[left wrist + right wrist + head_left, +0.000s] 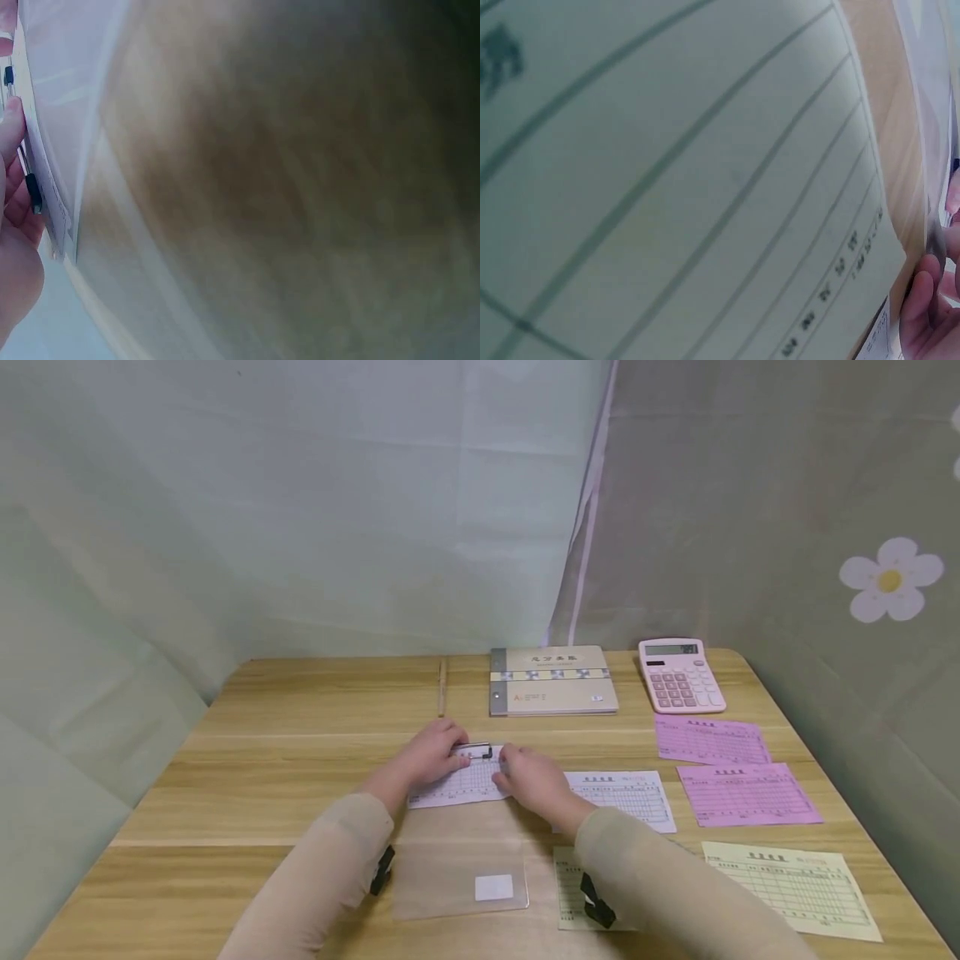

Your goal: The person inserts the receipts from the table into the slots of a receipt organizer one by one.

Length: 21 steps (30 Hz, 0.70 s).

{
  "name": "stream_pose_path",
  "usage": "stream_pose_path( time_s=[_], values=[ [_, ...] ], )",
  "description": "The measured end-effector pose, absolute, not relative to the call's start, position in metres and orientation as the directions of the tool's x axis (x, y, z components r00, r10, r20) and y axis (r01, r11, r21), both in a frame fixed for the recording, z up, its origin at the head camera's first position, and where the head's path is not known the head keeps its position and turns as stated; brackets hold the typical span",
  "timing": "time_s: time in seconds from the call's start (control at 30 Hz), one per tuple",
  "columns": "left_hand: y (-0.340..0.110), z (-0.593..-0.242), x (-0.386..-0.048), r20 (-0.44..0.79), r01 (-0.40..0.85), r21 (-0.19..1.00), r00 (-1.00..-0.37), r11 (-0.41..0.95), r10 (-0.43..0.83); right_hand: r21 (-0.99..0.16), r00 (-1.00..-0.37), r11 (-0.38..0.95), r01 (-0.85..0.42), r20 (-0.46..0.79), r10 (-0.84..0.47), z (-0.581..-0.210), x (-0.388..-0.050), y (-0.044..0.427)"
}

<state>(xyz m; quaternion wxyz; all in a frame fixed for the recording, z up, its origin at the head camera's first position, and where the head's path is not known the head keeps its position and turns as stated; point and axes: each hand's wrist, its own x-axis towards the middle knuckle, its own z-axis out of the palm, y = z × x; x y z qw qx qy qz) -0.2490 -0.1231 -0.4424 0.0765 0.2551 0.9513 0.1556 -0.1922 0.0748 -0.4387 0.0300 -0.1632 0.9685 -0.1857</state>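
A clear clipboard lies on the table with its metal clip at the far end. Under the clip sits a white printed form, covering the board's upper part. My left hand grips the clipboard at the clip's left side, its thumb over the form. At the form's right edge, my right hand pinches the paper close to the clip's other end. In the left wrist view, the left hand shows only at the edge. Fingers of the right hand appear at the right wrist view's border.
Right of the clipboard lie another white form, two pink forms, and two pale green forms, one partly under the right sleeve. Along the back are a pen, a ledger book and a pink calculator. Curtains hang behind the table.
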Motion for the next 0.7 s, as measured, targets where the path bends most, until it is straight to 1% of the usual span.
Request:
stream_pose_path(
  time_s=[0.13,0.27,0.43,0.5,0.7],
  values=[
    [-0.124,-0.442,-0.248,-0.067,0.452,0.372,-0.858,0.811,0.509,-0.408,-0.937,0.855,-0.319,0.002,-0.349,-0.438,-0.192,0.078],
    [-0.125,-0.444,-0.249,-0.066,0.44,0.411,-0.859,0.798,0.508,-0.471,-0.923,0.823,-0.318,-0.047,-0.383,-0.436,-0.192,0.089],
    [-0.129,-0.449,-0.251,-0.047,0.439,0.446,-0.859,0.78,0.51,-0.597,-0.901,0.753,-0.277,-0.112,-0.42,-0.432,-0.194,0.119],
    [-0.13,-0.451,-0.251,-0.045,0.434,0.459,-0.86,0.775,0.508,-0.626,-0.894,0.732,-0.268,-0.12,-0.431,-0.431,-0.195,0.134],
    [-0.132,-0.455,-0.251,-0.043,0.425,0.483,-0.862,0.765,0.506,-0.623,-0.883,0.721,-0.304,-0.099,-0.458,-0.427,-0.197,0.184]
  ],
)
